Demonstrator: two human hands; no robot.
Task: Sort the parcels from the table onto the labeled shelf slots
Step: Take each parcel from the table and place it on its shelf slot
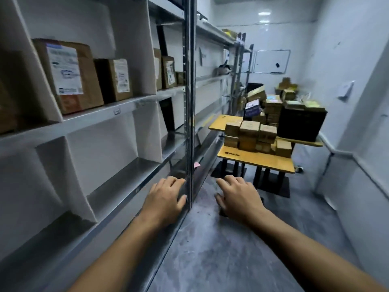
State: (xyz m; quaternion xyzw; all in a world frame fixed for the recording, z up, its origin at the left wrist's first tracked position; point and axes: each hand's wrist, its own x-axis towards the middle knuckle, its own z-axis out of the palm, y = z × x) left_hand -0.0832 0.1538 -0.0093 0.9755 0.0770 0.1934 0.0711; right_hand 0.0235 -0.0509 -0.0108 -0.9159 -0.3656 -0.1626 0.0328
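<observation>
Hovering empty, left hand and right hand show each grip apart; parcel labels blur unreadably.

Cool, fairly even light comes from overhead, with glare patches high on the glossy far wall. The lower shelf slots lie in soft shadow. Edges bow with wide-angle distortion, and everything looks slightly smeared, perhaps from head motion.
</observation>
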